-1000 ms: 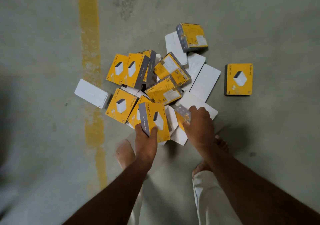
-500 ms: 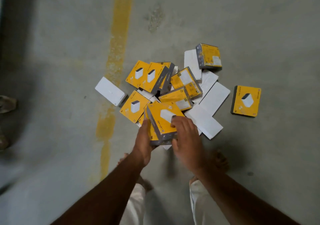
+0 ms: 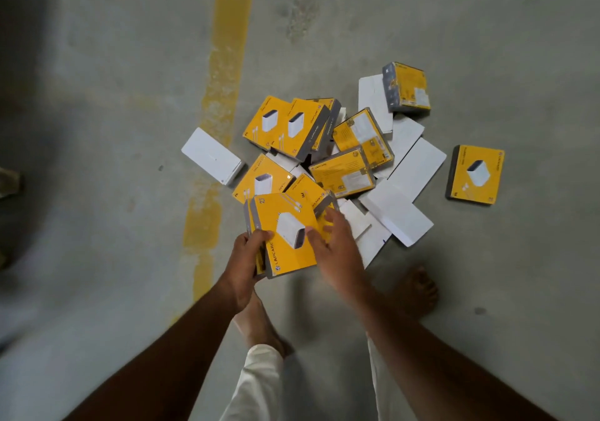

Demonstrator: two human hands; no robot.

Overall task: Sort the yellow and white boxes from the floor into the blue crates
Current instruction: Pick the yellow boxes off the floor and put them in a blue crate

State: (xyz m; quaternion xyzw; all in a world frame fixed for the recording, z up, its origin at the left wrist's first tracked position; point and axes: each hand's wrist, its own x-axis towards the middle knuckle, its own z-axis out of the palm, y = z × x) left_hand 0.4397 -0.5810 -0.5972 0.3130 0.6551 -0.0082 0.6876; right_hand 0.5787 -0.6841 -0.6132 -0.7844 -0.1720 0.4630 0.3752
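Left hand: the left hand (image 3: 245, 260) grips a small stack of yellow boxes (image 3: 285, 232) by its left edge, thumb curled over the top face.
Right hand: the right hand (image 3: 334, 242) lies on the stack's right side, fingers spread and fairly straight; blur hides whether any finger hooks the edge.
Pile: the remaining boxes (image 3: 344, 173) lie heaped on the concrete floor (image 3: 113, 96), just beyond the hands, yellow and white mixed.
Strays: one white box (image 3: 211, 160) lies left of the heap by the yellow floor line (image 3: 220, 96); one yellow box (image 3: 475, 175) lies apart on the right.
Crates: not in view.
Progress: early, I judge; a few boxes are gathered, most are still on the floor, and none can be seen sorted.
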